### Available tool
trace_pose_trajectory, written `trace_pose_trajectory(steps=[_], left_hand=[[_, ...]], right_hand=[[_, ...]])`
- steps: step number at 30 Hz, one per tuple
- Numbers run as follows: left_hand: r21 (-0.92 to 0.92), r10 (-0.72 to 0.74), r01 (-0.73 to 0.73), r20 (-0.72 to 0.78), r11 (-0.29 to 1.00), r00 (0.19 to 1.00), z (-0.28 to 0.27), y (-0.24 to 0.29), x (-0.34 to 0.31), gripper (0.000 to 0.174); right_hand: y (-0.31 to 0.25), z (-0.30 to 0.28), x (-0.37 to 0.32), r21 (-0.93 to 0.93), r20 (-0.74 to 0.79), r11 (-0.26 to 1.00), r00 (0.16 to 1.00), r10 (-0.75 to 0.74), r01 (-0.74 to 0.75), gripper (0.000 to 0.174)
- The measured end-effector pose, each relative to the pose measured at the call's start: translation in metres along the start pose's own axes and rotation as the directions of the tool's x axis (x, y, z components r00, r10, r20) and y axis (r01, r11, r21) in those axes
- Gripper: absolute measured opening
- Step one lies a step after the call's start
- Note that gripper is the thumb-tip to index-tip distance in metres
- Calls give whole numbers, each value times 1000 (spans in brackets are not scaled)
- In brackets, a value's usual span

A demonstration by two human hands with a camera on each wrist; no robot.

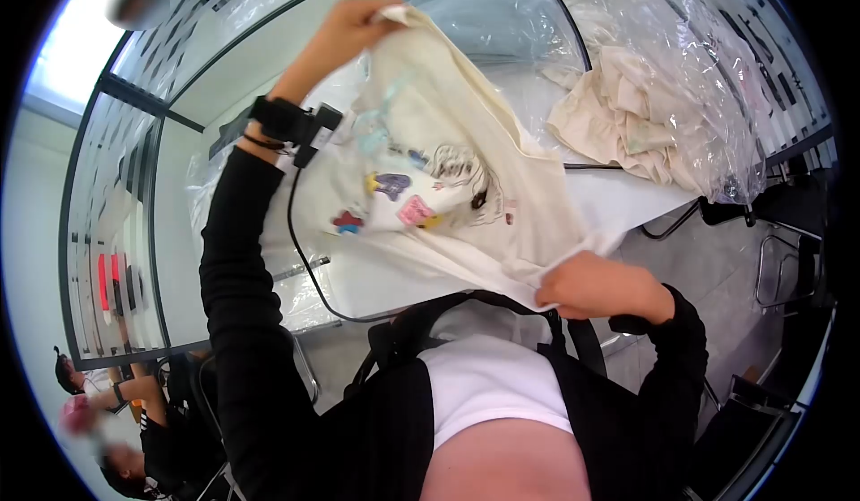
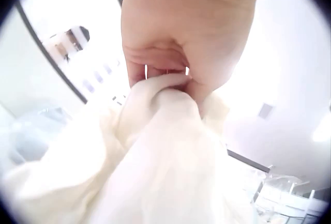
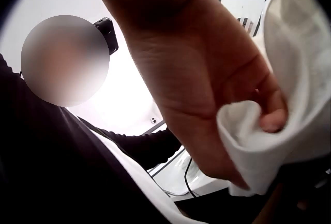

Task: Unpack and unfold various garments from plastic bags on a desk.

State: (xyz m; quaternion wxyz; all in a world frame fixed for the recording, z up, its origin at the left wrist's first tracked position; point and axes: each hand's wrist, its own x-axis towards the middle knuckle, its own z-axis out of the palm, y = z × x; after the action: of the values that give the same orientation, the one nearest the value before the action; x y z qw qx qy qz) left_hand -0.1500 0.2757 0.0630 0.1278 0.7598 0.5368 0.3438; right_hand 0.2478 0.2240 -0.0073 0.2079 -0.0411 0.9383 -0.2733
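A cream cloth (image 1: 528, 201) with colourful cartoon prints is stretched between both hands above the white table. Raised at the upper left, the left hand (image 1: 345, 35) pinches one corner; in the left wrist view the fingers of that hand (image 2: 176, 43) grip the bunched cloth (image 2: 160, 151). Lower and nearer the body, the right hand (image 1: 600, 286) holds the cloth's edge. The right wrist view shows this hand (image 3: 207, 84) with its fingers curled round a fold of the cloth (image 3: 305, 105). Part of the fabric droops between the hands.
Clear plastic bags (image 1: 502, 26) lie at the back of the table (image 1: 618, 205). Crumpled cream fabric (image 1: 627, 125) sits at the right beside more plastic. A black cable (image 1: 309, 272) hangs from the left wrist. Chairs (image 1: 779, 250) stand to the right; people (image 1: 152, 420) are at the lower left.
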Motion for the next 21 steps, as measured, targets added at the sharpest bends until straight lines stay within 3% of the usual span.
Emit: trace_pose_trajectory(steps=[2, 3, 4, 6, 7, 8, 10, 13, 16, 20, 21], left_hand=[[56, -32, 37, -90, 998, 995, -25, 23, -6, 16], [5, -120, 123, -167, 992, 979, -34, 20, -12, 18], [8, -124, 127, -159, 992, 979, -40, 25, -17, 18], [16, -138, 142, -147, 990, 979, -52, 41, -27, 20], [22, -140, 145, -156, 989, 978, -54, 44, -31, 23], [32, -121, 129, -181, 991, 976, -53, 45, -34, 24], [60, -73, 89, -229, 994, 971, -47, 47, -36, 25], [100, -78, 114, -313, 988, 946, -42, 69, -39, 23], [197, -45, 123, -359, 973, 932, -52, 84, -46, 23], [312, 24, 111, -398, 944, 917, -73, 96, -62, 26], [331, 44, 102, -407, 938, 912, -77, 99, -66, 26]], right_hand=[[2, 8, -16, -36, 15, 998, 998, 56, -56, 23], [3, 7, -21, -56, 22, 995, 996, 84, -82, 24], [3, -3, -25, 24, -116, 998, 991, 61, -59, 29], [-4, -34, -23, 429, -342, 889, 882, 326, -162, 38], [-2, -42, -14, 427, -553, 895, 746, 371, -128, 42], [1, -49, -4, 418, -727, 904, 560, 396, -96, 46], [21, -57, 29, 158, -936, 970, 287, 206, -182, 52], [45, -55, 78, -46, -953, 926, 295, 72, -375, 57], [46, -63, 89, -10, -941, 941, 322, 106, -339, 58], [63, -85, 72, -88, -953, 995, 297, -68, -52, 32], [55, -90, 67, 67, -964, 994, 262, 41, 90, 23]])
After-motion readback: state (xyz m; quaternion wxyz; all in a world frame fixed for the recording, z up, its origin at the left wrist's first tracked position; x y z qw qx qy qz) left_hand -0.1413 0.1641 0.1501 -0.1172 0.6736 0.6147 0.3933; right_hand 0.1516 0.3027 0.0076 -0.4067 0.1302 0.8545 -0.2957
